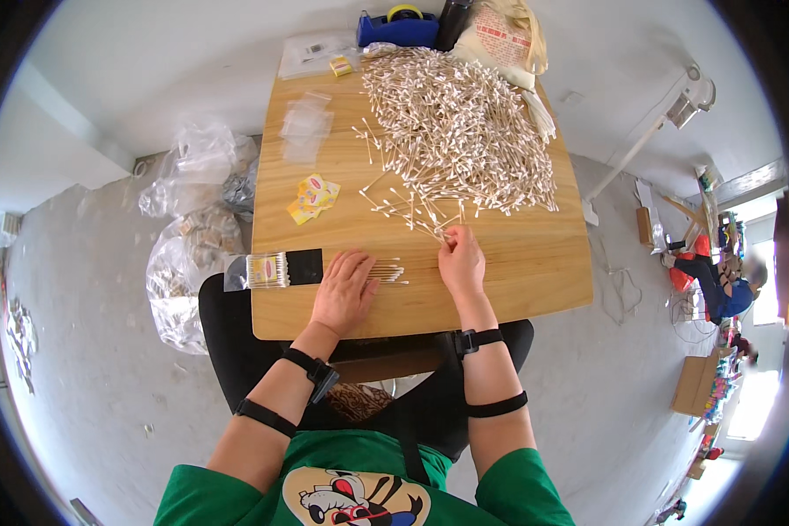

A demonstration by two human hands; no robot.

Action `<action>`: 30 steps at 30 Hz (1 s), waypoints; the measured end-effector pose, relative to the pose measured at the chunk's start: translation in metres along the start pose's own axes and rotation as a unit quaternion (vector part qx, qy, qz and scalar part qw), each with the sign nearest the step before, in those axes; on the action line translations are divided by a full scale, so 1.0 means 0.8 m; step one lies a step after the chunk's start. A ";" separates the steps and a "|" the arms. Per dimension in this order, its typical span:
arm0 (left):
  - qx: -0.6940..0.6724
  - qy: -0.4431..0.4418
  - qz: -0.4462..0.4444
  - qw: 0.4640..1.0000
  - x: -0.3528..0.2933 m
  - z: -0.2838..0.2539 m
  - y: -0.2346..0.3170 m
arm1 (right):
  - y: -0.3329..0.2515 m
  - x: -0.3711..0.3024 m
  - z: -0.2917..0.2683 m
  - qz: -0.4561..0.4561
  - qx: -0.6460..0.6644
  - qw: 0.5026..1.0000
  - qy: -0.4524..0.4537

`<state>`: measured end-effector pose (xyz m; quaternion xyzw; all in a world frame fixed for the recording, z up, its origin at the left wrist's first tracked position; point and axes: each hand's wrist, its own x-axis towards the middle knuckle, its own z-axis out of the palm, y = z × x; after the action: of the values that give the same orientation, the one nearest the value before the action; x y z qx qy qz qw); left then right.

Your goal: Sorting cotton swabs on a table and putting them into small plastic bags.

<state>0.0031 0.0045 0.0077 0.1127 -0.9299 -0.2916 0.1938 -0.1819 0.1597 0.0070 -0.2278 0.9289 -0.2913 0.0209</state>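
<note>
My left hand lies palm down on the wooden table, fingers stretched out over one end of a small row of cotton swabs. The swabs' other ends stick out to the right of it. At the near edge of a large heap of cotton swabs, my right hand is closed in a pinch on cotton swabs; how many is hidden by the fingers. Left of my left hand, a clear bag packed with cotton swabs and a yellow label lies beside a black flat piece.
Yellow cards and clear plastic bags lie on the table's left side. A blue tape dispenser and a cloth bag stand at the far edge. Filled plastic sacks sit on the floor at left. Another person sits far right.
</note>
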 end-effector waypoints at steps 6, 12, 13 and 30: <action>-0.017 0.013 0.011 1.000 0.002 0.001 0.002 | 0.024 0.011 -0.019 0.053 0.193 0.979 0.035; -0.029 0.022 -0.012 0.999 -0.003 0.004 -0.007 | -0.022 -0.010 -0.013 -0.061 0.122 0.988 -0.074; -0.031 0.020 -0.022 0.999 -0.004 0.005 -0.007 | -0.030 -0.013 -0.008 -0.060 0.122 0.988 -0.074; 0.019 -0.032 -0.022 0.999 0.000 -0.001 0.000 | 0.000 -0.012 -0.018 -0.041 -0.064 0.997 0.019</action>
<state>0.0035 0.0041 0.0086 0.1278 -0.9384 -0.2812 0.1550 -0.1759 0.1711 0.0181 -0.2612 0.9356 -0.2363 -0.0231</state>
